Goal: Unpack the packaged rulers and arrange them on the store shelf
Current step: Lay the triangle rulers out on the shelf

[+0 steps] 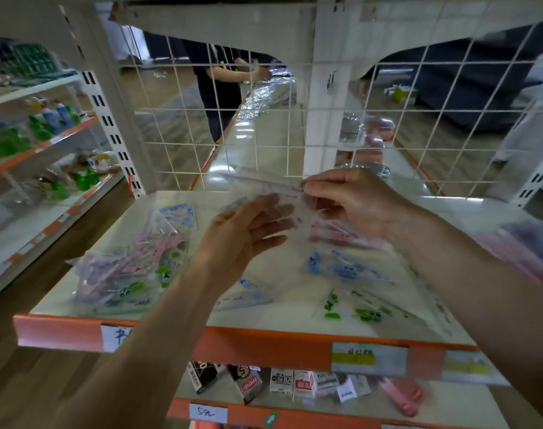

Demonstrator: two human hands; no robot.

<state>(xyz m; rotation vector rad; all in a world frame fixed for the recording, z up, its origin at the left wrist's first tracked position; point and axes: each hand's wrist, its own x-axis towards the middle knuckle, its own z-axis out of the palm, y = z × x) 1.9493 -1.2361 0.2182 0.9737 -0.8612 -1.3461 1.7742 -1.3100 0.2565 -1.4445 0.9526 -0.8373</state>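
Above the white shelf (220, 317) both hands hold a clear plastic ruler packet (282, 205). My left hand (242, 233) grips the packet's lower part, its fingers showing through the plastic. My right hand (353, 202) pinches the end of a transparent ruler (264, 182) that sticks out leftward from the packet. A heap of packaged rulers (128, 270) with pink, blue and green prints lies at the shelf's left. Blue-printed rulers (344, 267), green-printed rulers (369, 308) and pink rulers (341, 235) lie flat on the right half.
A white wire grid (220, 140) backs the shelf, with a person (220, 85) standing behind it. An orange price strip (264, 345) edges the front. Small boxes (292, 385) sit on the shelf below. Another shelf unit (41, 131) with green and blue bottles stands at left.
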